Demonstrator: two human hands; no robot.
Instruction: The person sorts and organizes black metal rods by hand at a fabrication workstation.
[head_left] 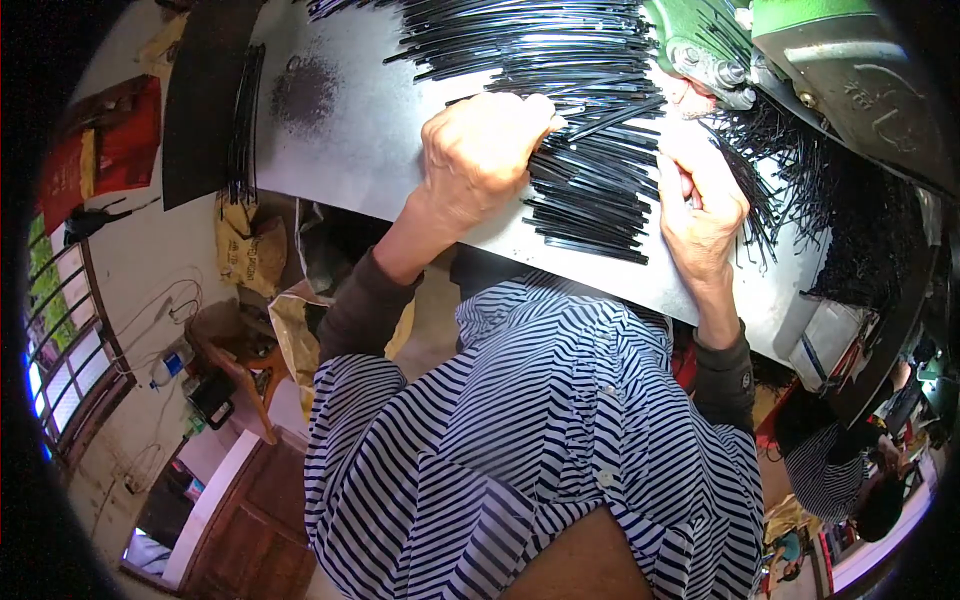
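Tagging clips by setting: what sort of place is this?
Probably a small workshop: a heavy green machine at the metal table, piles of thin black strips on top, and another person off to the right.

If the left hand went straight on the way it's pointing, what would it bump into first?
Most likely the thin, glossy black strips piled on the smooth grey tabletop, right by the left hand; the exact gap is hard to judge.

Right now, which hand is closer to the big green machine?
The right hand. It's just below the green machine in the picture; the left hand is farther left, at the black strips.
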